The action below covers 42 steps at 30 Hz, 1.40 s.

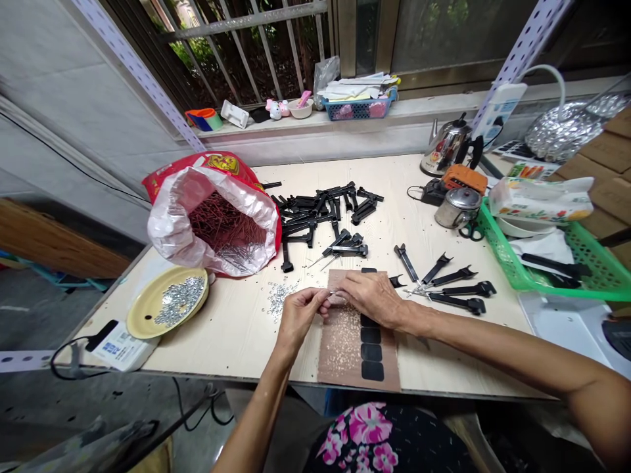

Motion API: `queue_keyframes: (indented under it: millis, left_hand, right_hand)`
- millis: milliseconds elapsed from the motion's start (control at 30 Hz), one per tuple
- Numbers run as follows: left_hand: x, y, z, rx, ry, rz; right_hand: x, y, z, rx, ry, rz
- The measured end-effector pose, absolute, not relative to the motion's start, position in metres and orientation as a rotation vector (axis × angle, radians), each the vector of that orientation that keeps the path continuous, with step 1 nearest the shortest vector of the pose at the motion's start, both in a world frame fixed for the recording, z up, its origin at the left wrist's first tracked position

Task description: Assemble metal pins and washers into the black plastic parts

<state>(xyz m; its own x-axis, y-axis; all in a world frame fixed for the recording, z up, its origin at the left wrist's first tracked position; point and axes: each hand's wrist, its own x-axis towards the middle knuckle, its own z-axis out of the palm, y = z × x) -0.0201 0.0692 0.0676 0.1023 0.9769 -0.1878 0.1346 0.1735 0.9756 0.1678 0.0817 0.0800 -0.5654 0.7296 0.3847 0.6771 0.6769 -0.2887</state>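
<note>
My left hand (300,316) and my right hand (372,299) meet over a brown board (328,374), both with fingers pinched. Between their fingertips shows a small, shiny metal piece (333,293); its exact kind is too small to tell. A column of black rounded squares (372,371) runs down the board, and pale specks are scattered beside it. Left of my left hand lie loose small metal washers (277,301). Black plastic handle-like parts (458,302), with thin metal rods at their inner ends, fan out beyond my right hand.
A heap of black parts (315,213) lies behind the board. At left stand a red-and-white sack (162,226) of long reddish screws or nails and a yellow plate (140,322) of washers. A green basket (522,279), lidded metal cup (458,209) and kettle (446,148) are at right.
</note>
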Motion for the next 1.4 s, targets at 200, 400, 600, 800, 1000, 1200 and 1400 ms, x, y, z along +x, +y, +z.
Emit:
queue_keyframes:
  millis: [200,400,600,800,1000,1200,1400]
  left_hand:
    - [-0.019,0.071,0.071,1.194,1.283,0.905]
    - [-0.02,0.072,0.072,1.197,1.285,0.875]
    - [-0.022,0.074,0.069,1.157,1.215,0.784]
    - [-0.023,0.076,0.067,1.097,1.207,0.772]
    - [-0.016,0.076,0.07,1.107,1.212,0.683]
    - [0.004,0.068,0.06,1.158,1.223,0.703]
    - [0.01,0.066,0.053,1.618,1.415,0.933]
  right_hand:
    - [0.17,0.081,0.078,-1.076,-2.452,0.066]
    - [0.173,0.082,0.076,-1.055,-2.444,0.169]
    - [0.177,0.081,0.073,-1.006,-2.479,0.162]
    - [0.176,0.079,0.073,-1.033,-2.464,0.26]
    - [0.183,0.071,0.066,-1.084,-2.344,0.483]
    - [0.222,0.069,0.056,-1.227,-2.259,0.476]
    - [0.25,0.095,0.047,-1.304,-2.322,0.218]
